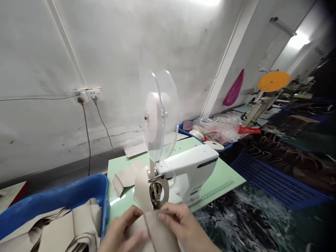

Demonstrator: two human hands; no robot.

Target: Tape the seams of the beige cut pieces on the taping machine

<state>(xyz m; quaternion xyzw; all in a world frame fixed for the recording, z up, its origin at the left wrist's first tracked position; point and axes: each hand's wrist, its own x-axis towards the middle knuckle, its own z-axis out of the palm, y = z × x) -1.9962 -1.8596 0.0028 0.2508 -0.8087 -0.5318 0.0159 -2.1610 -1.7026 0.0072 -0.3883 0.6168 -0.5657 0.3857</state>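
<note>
At the bottom middle, my left hand [123, 229] grips the left side of a beige sheet piece [161, 229], its fingers partly blurred. My right hand [181, 222] pinches the same piece near its top edge, thumb on top. A seam or fold runs down it between my hands. Just beyond stands a white sewing-type machine [191, 166], its metal head [155, 178] close to my fingertips. More beige material [143, 189] lies around the head. Above it, a clear-sided reel [156, 115] carries a roll of pale tape, which runs down into the head.
A blue bin [103, 189] at left holds several stacked beige pieces [59, 229]. The machine stands on a light green table [210, 190]. Behind it is a blue tray with plastic bags [223, 127]. Scraps [236, 220] and a blue crate [275, 182] lie on the floor at right.
</note>
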